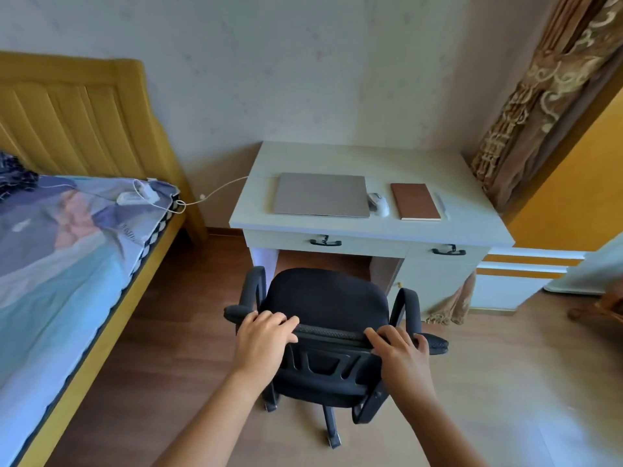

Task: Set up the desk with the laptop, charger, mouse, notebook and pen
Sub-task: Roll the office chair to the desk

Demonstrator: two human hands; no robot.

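A closed grey laptop lies on the white desk. To its right sit a white mouse, a brown notebook and a pale pen. A white charger cable runs from the laptop's left side to a power strip on the bed. My left hand and my right hand both grip the top of the backrest of a black office chair, which stands in front of the desk.
A bed with a yellow wooden headboard and blue bedding stands at the left. A patterned brown curtain hangs right of the desk, beside a yellow and white cabinet. The desk has two drawers with black handles. Wooden floor surrounds the chair.
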